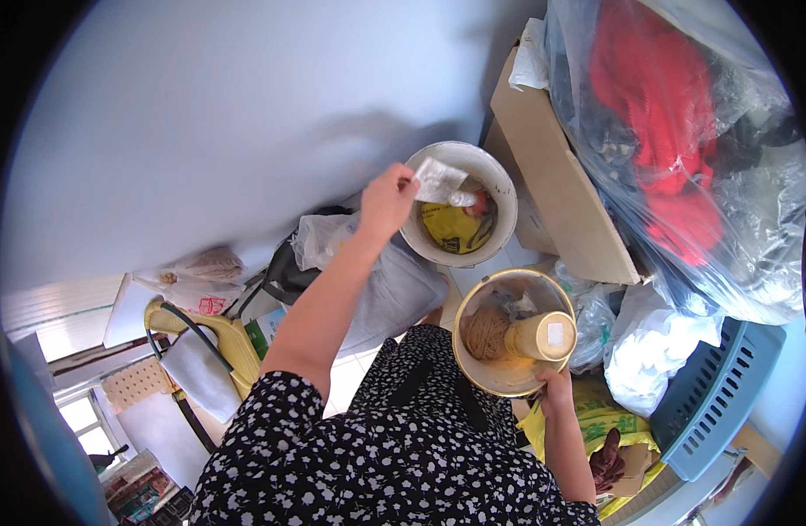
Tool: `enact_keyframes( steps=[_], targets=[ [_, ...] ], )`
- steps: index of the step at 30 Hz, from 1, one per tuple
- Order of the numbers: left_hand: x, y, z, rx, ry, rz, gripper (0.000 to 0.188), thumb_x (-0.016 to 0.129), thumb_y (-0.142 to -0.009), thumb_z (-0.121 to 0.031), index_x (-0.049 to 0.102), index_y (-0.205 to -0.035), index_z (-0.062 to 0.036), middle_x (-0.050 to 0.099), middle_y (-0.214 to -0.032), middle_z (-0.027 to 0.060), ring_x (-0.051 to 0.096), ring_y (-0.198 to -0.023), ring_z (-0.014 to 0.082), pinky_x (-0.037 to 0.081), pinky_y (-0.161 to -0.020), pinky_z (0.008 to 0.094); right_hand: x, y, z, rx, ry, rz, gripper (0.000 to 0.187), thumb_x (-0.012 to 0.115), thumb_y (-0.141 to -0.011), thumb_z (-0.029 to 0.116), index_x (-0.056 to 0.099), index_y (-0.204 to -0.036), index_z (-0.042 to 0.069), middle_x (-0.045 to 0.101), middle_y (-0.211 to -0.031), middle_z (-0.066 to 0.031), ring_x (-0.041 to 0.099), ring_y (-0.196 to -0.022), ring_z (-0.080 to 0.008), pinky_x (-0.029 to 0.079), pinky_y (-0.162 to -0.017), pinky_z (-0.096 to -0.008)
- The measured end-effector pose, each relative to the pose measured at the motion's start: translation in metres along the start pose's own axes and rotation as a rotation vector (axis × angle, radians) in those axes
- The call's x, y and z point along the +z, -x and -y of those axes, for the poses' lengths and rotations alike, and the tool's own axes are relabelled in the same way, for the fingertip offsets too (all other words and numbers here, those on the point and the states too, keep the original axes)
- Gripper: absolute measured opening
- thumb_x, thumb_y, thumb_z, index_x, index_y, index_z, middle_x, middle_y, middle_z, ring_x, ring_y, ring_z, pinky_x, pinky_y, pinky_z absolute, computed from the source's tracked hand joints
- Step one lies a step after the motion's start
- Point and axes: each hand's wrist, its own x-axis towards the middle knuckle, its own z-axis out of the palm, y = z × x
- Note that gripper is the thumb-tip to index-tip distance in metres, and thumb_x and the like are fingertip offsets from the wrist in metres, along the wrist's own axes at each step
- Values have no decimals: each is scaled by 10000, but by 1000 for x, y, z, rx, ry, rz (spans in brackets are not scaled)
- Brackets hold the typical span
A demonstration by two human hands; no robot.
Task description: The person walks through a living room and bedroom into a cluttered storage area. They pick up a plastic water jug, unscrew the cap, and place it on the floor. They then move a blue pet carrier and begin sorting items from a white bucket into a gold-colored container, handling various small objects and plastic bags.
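Observation:
My left hand point(388, 203) pinches a small translucent plastic packet point(438, 180) over the mouth of a white bucket point(507, 210). Down inside that bucket lies a yellow printed bag point(455, 232) with something reddish beside it. My right hand point(556, 391) grips the lower rim of a second, cream-coloured bucket point(461, 307), held tilted near my body. In it are a ball of brown twine point(486, 333) and a cream cylindrical container point(543, 338) with a white label. Some clear plastic also shows in there, its kind unclear.
A cardboard box point(561, 167) and a big clear bag of red and dark cloth point(674, 131) stand at right. Below them are a white plastic bag point(653, 342), a blue slotted basket point(723, 399) and a yellow bag point(617, 416). Grey plastic-covered goods point(390, 298) lie left of the buckets.

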Motion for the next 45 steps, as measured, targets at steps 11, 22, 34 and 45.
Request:
enact_keyframes(
  steps=[11,22,34,45],
  targets=[
    [116,-7,111,-100,-307,176,242,559,-827,-111,611,-1062,-100,655,-983,147,615,-922,337,487,-800,440,8,-3,-7,52,6,-63,693,502,-617,-92,391,-1292,16,525,-1159,-93,531,-1018,-218,455,-838,-299],
    [90,120,-98,772,101,922,794,763,-702,-227,365,-1372,-77,357,-1375,205,380,-1249,355,376,-1028,411,45,-18,-12,-54,86,-151,725,545,-653,-60,283,-1329,-35,516,-1161,-135,531,-1020,-219,450,-848,-296],
    [49,116,-106,582,-41,791,899,798,-596,-249,356,-1358,-72,392,-1230,203,398,-1168,356,395,-983,442,33,-30,-12,-22,55,-153,740,571,-650,-55,288,-1333,-28,522,-1145,-124,530,-1006,-228,444,-861,-303],
    [-48,46,-46,-126,617,455,856,735,-706,-270,259,-1377,-33,418,-1292,151,425,-1207,248,359,-1010,378,14,-36,-13,-16,-44,-150,699,551,-665,-79,298,-1315,-30,517,-1130,-129,521,-1002,-222,439,-849,-304]
  ],
)
